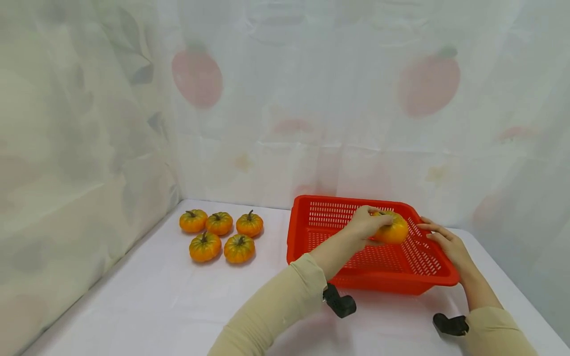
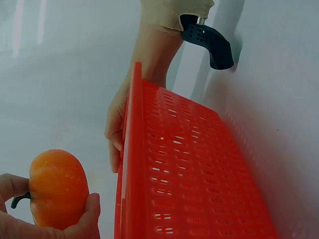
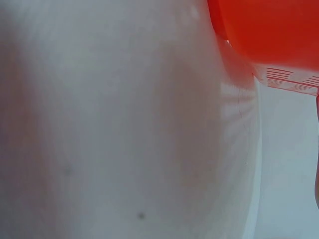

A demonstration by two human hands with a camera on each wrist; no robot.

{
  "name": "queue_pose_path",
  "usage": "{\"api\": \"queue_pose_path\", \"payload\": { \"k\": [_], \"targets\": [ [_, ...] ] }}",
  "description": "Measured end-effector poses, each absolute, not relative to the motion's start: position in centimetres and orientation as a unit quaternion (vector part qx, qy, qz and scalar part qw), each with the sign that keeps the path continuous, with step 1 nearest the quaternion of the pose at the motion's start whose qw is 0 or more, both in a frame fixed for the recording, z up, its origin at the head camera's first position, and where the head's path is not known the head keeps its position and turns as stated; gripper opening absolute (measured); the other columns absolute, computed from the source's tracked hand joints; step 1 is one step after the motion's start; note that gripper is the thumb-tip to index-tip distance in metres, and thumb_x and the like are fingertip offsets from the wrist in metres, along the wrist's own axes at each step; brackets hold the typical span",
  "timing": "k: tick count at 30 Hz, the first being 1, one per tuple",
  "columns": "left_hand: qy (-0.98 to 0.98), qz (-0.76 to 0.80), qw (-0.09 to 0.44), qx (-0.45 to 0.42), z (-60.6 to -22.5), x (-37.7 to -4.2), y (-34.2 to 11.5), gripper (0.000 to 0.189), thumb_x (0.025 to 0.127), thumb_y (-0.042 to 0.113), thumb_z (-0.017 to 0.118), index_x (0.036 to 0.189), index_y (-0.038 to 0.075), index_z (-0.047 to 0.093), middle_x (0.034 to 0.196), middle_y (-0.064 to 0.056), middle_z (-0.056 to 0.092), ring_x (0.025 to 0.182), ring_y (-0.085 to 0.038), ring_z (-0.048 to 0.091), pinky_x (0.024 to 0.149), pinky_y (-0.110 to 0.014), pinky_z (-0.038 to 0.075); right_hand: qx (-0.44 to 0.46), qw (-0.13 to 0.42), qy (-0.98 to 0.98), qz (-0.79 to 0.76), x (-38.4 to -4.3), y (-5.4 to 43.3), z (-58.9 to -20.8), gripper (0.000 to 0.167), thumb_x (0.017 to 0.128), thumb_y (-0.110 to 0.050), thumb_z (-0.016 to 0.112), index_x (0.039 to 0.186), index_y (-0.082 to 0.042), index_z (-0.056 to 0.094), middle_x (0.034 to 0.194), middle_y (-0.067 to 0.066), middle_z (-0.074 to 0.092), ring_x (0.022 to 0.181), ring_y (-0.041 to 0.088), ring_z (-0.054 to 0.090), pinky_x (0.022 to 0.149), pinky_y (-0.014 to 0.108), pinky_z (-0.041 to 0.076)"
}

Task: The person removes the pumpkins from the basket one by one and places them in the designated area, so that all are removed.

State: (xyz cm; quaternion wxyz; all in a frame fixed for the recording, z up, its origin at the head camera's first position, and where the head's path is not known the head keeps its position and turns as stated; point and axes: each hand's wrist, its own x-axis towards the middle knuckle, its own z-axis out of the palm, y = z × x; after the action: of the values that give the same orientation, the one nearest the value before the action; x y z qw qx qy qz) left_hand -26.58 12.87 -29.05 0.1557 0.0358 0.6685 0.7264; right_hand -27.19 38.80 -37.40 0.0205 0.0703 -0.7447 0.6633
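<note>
My left hand (image 1: 366, 225) grips a small orange pumpkin (image 1: 394, 230) over the red plastic basket (image 1: 378, 277). In the left wrist view, thumb and fingers hold the pumpkin (image 2: 59, 186) from both sides, its dark stem (image 2: 20, 198) showing between them. On the basket's right side, my right hand (image 1: 450, 247) holds the rim, fingers over the edge; its thumb is hidden in the head view. The right wrist view catches mostly white tablecloth, with part of the basket (image 3: 279, 32) at the upper right.
Several more pumpkins (image 1: 205, 246) sit in two loose rows on the white table (image 1: 147, 296), left of the basket. A fruit-print curtain (image 1: 267, 163) hangs right behind the table, and another curtain (image 1: 80, 198) borders it on the left.
</note>
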Motion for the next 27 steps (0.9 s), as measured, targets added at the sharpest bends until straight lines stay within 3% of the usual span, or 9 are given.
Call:
{"api": "queue_pose_path", "payload": {
  "k": [8,27],
  "targets": [
    [0.678,0.719,0.147,0.05,-28.4,-27.2,10.8,0.037,0.09,0.018,0.071,0.123,0.009,0.055,0.122,-0.011,0.058,0.106,-0.028,0.061,0.092,-0.052,0.057,0.076,0.039,-0.75,0.656,-27.2,38.6,-37.5,0.033,0.104,-0.021,0.047,0.134,-0.02,0.063,0.121,-0.044,0.056,0.103,-0.022,0.054,0.076,0.01,0.055],
    [0.672,0.725,0.137,0.056,-27.2,-29.4,4.0,0.049,0.092,0.018,0.066,0.137,0.007,0.048,0.144,-0.015,0.047,0.126,-0.031,0.052,0.1,-0.052,0.053,0.069,0.028,-0.729,0.68,-27.0,38.6,-37.3,0.032,0.104,-0.019,0.047,0.13,-0.023,0.066,0.121,-0.043,0.058,0.098,-0.01,0.064,0.071,0.017,0.059]
  ]
}}
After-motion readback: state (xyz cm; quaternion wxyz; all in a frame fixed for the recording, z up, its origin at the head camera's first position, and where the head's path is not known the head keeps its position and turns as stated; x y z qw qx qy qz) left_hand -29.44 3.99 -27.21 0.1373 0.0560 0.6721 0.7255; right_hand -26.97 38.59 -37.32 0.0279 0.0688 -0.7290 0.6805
